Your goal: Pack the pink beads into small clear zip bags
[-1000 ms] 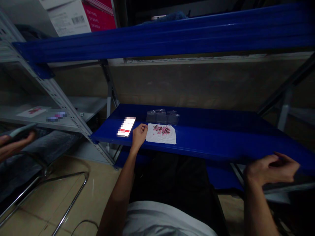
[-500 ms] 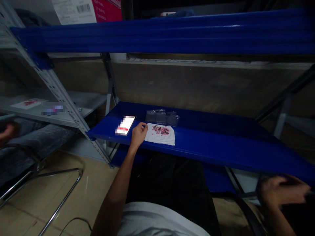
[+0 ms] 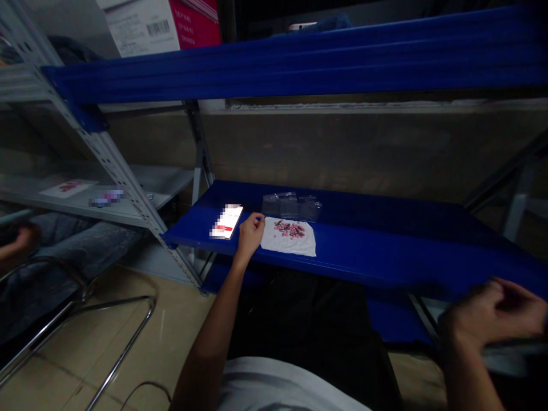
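A white, pink-dotted rectangular sheet [image 3: 287, 246] runs rightward from the left hand [image 3: 252, 233]; right hand [image 3: 492, 317] well apart, grips unclear from here.

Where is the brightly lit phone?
In the head view, the phone lies left of center on the blue shelf, just left of the person's left hand.

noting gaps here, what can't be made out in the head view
All in the head view:
right hand: blur hides whether it holds anything
left hand: curled fingers hide any grip on the white sheet
phone: pixelation hides part of its screen
box: cut off by top edge, print too small
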### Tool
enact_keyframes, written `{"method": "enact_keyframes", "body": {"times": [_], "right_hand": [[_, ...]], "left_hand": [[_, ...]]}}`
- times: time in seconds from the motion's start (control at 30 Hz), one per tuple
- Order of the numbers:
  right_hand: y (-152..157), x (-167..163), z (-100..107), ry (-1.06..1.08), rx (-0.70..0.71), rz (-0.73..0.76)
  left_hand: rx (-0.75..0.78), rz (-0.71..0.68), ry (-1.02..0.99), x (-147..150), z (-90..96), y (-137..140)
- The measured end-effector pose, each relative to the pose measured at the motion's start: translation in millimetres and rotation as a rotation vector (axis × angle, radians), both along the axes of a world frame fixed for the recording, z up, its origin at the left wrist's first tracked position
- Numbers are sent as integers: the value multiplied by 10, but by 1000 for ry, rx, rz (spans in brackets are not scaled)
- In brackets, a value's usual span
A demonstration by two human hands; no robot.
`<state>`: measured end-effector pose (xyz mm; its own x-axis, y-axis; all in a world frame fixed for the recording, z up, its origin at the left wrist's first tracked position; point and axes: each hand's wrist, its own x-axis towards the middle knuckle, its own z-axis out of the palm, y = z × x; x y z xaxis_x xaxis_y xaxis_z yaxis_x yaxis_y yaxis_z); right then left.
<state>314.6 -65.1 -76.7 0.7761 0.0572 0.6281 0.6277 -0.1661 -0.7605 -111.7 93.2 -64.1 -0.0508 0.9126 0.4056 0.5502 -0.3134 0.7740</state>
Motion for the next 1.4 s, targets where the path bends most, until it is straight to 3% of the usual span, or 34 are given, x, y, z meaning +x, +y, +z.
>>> {"method": "enact_keyframes", "body": {"times": [0.07,0.13,0.23,0.3,0.37,0.47,0.73,1.03,1.4], "right_hand": [[283,-286,261,-80,59,71],[699,-647,540,-136,-4,369],[1444,-1232,827,-119,-352,926],[1891,-1557,890,-75,-652,1089],[2224,-1780,874,-81,-807,1069],[2500,-1927,784,-98,-844,1032],[2652,-2024,666,-86,-968,839],[2758,-1995,552,0,-934,846],[2846,-1904,477,175,-728,925]], "left_hand": [[44,-10,110,25,81,47],[90,-20,234,85,182,126],[66,17,351,242,321,300],[-1,63,394,361,375,431],[-63,84,444,457,386,554],[-94,83,524,520,341,700],[-126,23,593,458,222,815],[-136,-3,598,452,183,820],[-122,-46,470,490,204,883]]}}
